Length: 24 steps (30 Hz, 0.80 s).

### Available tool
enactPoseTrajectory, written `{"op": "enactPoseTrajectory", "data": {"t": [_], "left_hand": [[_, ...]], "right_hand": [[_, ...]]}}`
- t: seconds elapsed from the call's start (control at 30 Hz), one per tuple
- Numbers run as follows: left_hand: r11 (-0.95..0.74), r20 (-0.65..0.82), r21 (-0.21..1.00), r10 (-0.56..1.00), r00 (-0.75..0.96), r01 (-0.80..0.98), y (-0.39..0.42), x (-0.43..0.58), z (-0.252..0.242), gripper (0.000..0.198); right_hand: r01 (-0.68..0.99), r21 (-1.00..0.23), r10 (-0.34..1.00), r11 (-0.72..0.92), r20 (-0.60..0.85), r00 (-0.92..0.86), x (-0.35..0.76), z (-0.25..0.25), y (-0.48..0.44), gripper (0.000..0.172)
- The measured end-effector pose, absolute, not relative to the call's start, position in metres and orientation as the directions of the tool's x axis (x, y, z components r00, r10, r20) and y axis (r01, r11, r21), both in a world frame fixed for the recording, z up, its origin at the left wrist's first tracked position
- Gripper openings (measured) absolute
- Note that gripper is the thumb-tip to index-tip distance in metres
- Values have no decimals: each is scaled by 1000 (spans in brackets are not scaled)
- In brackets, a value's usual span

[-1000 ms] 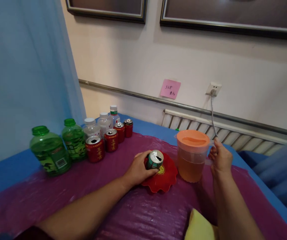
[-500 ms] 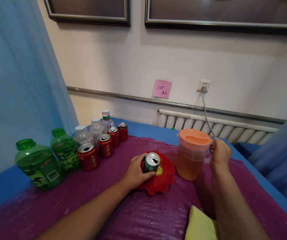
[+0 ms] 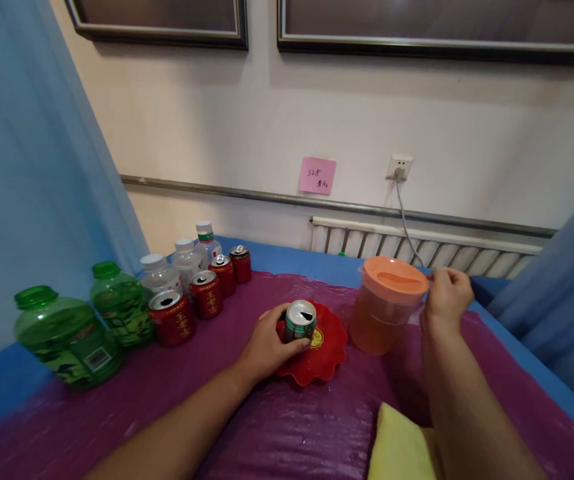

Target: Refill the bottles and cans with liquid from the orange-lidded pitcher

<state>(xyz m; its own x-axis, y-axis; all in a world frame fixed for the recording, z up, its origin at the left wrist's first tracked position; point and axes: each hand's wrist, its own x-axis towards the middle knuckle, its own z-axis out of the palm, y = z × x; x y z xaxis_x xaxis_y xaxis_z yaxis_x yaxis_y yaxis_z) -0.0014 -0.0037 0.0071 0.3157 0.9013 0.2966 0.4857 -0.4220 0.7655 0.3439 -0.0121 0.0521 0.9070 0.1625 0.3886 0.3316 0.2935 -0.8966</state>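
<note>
My left hand [image 3: 265, 343] is closed around a small green can [image 3: 299, 331] with an opened silver top. The can stands upright over a red scalloped plate [image 3: 331, 353]; fingers hide part of its base. To the right, my right hand [image 3: 447, 293] grips the handle of a clear plastic pitcher [image 3: 379, 323] with an orange lid [image 3: 395, 277]. Amber liquid fills its lower part. The pitcher leans slightly, its top toward my right hand. Most of the handle is hidden by the fingers.
On the left stand several red cans [image 3: 174, 320], clear bottles with white caps [image 3: 161, 275] and two green bottles [image 3: 69, 343]. A folded yellow cloth [image 3: 401, 447] lies near my right forearm. Purple plastic sheeting [image 3: 267, 427] covers the blue table [image 3: 287, 260]. A radiator [image 3: 447, 247] is behind.
The pitcher has gone from upright to a slight lean toward my right hand, which has moved a little right and up. My left hand still holds the can over the plate.
</note>
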Motion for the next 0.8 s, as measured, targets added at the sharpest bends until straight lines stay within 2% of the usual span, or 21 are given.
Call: {"op": "enactPoseTrajectory", "data": {"t": [0.1, 0.17, 0.23, 0.3, 0.4, 0.47, 0.53, 0.67, 0.73, 0.8], "left_hand": [[-416, 295, 771, 904, 309, 483, -5, -1, 12, 69], [-414, 296, 773, 905, 305, 480, -6, -1, 14, 68], [-422, 306, 776, 902, 305, 470, -7, -1, 14, 70], [-434, 322, 783, 896, 305, 447, -8, -1, 11, 74], [-437, 330, 798, 893, 306, 414, -7, -1, 6, 82], [-428, 323, 804, 897, 303, 412, -6, 0, 3, 87], [-420, 316, 806, 901, 296, 418, -5, 0, 1, 89], [-441, 333, 806, 889, 314, 395, -5, 0, 1, 90], [-460, 347, 801, 878, 330, 384, -4, 0, 0, 89], [-474, 358, 788, 871, 335, 391, -3, 0, 0, 86]], "right_hand": [[538, -762, -20, 361, 570, 821, 322, 74, -28, 11], [691, -571, -88, 443, 739, 667, 296, 87, -42, 12], [736, -447, 10, 509, 858, 514, 267, 94, -52, 10], [706, -451, 276, 546, 893, 356, 241, 93, -57, 10], [680, -562, 685, 471, 719, 119, 214, 82, -55, 23], [704, -604, 835, 373, 549, 29, 206, 76, -52, 41], [725, -622, 905, 297, 426, -6, 202, 72, -50, 57], [734, -637, 958, 233, 279, -62, 195, 70, -50, 86], [746, -629, 969, 220, 232, -89, 189, 69, -49, 94], [760, -612, 971, 219, 213, -108, 184, 68, -48, 94]]}}
